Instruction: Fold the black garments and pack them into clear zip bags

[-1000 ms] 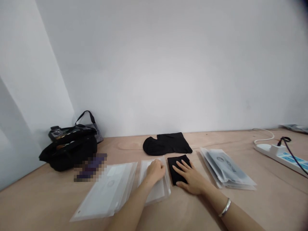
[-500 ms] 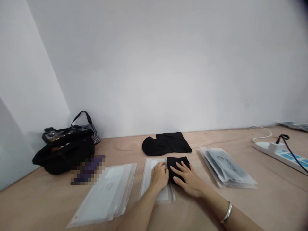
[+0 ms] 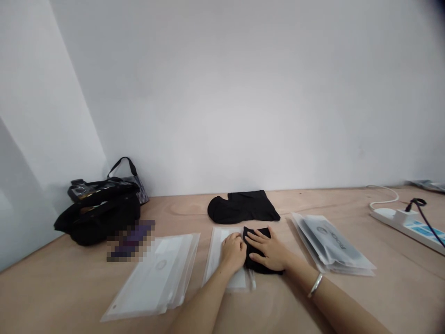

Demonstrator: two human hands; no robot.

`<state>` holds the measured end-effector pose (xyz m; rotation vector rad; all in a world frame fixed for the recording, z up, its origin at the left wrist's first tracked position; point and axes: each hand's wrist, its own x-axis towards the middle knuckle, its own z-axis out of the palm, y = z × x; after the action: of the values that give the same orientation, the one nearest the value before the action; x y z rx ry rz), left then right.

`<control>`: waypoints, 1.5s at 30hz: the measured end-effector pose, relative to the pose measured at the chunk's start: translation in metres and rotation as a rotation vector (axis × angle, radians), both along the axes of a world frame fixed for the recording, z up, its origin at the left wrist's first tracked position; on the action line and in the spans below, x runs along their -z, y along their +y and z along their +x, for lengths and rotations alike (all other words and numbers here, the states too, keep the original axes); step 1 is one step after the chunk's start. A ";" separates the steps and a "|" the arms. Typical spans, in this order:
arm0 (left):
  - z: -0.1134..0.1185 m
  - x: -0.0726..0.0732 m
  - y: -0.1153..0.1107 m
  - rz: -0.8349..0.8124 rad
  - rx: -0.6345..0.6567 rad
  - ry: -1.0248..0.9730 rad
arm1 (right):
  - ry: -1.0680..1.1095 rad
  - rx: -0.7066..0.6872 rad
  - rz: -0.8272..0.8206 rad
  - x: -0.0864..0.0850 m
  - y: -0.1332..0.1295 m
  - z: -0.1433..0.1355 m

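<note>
A frosted zip bag (image 3: 212,260) with a white sheet inside lies flat in front of me. My left hand (image 3: 234,251) rests on its right side, fingers curled closed at the edge; the fingertips are hidden. Close against that edge is a folded black cloth (image 3: 251,265), partly overlapping the bag's side. Over the cloth my right hand (image 3: 267,249) lies flat with fingers spread, palm down. Behind both hands is another black cloth piece (image 3: 243,207), laid out flat, with a rounded left end and a notch on top.
At left lies a stack of frosted zip bags (image 3: 149,283). Filled bags (image 3: 335,243) with a dark content are piled at right, near a white power strip (image 3: 413,227) with cables. A black bag (image 3: 100,222), a striped bag (image 3: 142,190) and a pixelated purple item (image 3: 132,241) are at far left.
My right hand has shifted slightly left over the folded black cloth, its fingers lying flatter. The left hand keeps its place at the bag's edge. The whole view has shifted slightly.
</note>
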<state>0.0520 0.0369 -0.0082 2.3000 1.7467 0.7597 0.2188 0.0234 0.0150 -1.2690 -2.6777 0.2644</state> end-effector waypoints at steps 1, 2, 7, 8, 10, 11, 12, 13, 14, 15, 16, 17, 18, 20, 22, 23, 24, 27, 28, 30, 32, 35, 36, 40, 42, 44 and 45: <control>0.000 0.000 0.001 0.004 -0.002 -0.008 | -0.007 0.006 -0.007 0.001 0.000 -0.001; 0.000 0.000 0.002 0.008 -0.004 -0.016 | -0.010 0.015 -0.013 0.000 0.000 -0.001; 0.003 -0.001 0.004 0.049 0.015 -0.059 | -0.013 0.048 -0.055 -0.007 -0.004 -0.002; 0.004 -0.002 0.003 0.060 0.026 -0.063 | -0.014 0.052 -0.065 -0.008 -0.005 -0.004; 0.005 -0.004 0.002 0.078 0.057 -0.064 | -0.005 0.064 -0.078 -0.008 -0.008 -0.009; 0.005 -0.006 0.000 0.084 0.080 -0.060 | 0.009 0.082 -0.079 -0.007 -0.010 -0.013; 0.004 -0.009 -0.001 0.086 0.112 -0.053 | 0.028 0.116 -0.076 -0.005 -0.013 -0.017; 0.002 -0.012 -0.002 0.087 0.152 -0.043 | 0.053 0.168 -0.069 -0.004 -0.017 -0.023; 0.000 -0.015 -0.004 0.084 0.200 -0.028 | 0.082 0.234 -0.061 -0.002 -0.021 -0.028; -0.002 -0.018 -0.006 0.080 0.253 -0.011 | 0.112 0.305 -0.055 -0.001 -0.025 -0.033; -0.005 -0.022 -0.007 0.073 0.306 0.009 | 0.141 0.367 -0.053 0.000 -0.029 -0.037; -0.008 -0.025 -0.009 0.066 0.356 0.031 | 0.169 0.408 -0.055 -0.001 -0.033 -0.039; -0.010 -0.028 -0.011 0.059 0.399 0.053 | 0.193 0.425 -0.058 -0.002 -0.037 -0.040; -0.014 -0.032 -0.014 0.044 0.462 0.093 | 0.216 0.428 -0.058 -0.007 -0.042 -0.037; -0.014 -0.036 -0.017 0.038 0.500 0.126 | 0.190 0.470 0.006 -0.013 -0.042 -0.030; -0.013 -0.038 -0.018 0.040 0.510 0.140 | 0.170 0.499 0.064 -0.016 -0.041 -0.026; -0.012 -0.039 -0.018 0.045 0.514 0.151 | 0.160 0.517 0.129 -0.019 -0.040 -0.022; -0.008 -0.044 -0.019 0.062 0.500 0.175 | 0.231 0.429 0.277 -0.024 -0.034 -0.009; -0.007 -0.045 -0.020 0.063 0.490 0.181 | 0.276 0.364 0.285 -0.025 -0.032 -0.005; -0.009 -0.047 -0.024 0.063 0.468 0.190 | 0.349 0.218 0.249 -0.025 -0.030 0.005; -0.014 -0.047 -0.030 0.063 0.451 0.194 | 0.367 0.083 0.163 -0.024 -0.029 0.015; -0.025 -0.043 -0.039 0.058 0.419 0.157 | 0.307 -0.022 0.005 -0.020 -0.028 0.029; -0.029 -0.041 -0.042 0.050 0.408 0.133 | 0.274 -0.037 -0.040 -0.019 -0.027 0.032; -0.037 -0.029 -0.044 0.004 0.418 0.031 | 0.139 -0.108 -0.135 -0.017 -0.027 0.035; -0.037 -0.025 -0.043 0.000 0.425 0.004 | 0.096 -0.127 -0.126 -0.016 -0.028 0.033; -0.036 -0.022 -0.041 0.005 0.425 -0.006 | 0.076 -0.122 -0.094 -0.015 -0.030 0.030; -0.035 -0.022 -0.040 0.006 0.428 -0.010 | 0.070 -0.115 -0.077 -0.014 -0.031 0.028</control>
<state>0.0166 -0.0031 0.0138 2.5359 1.1788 0.6882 0.2472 -0.0076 0.0287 -1.1059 -2.7081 0.4222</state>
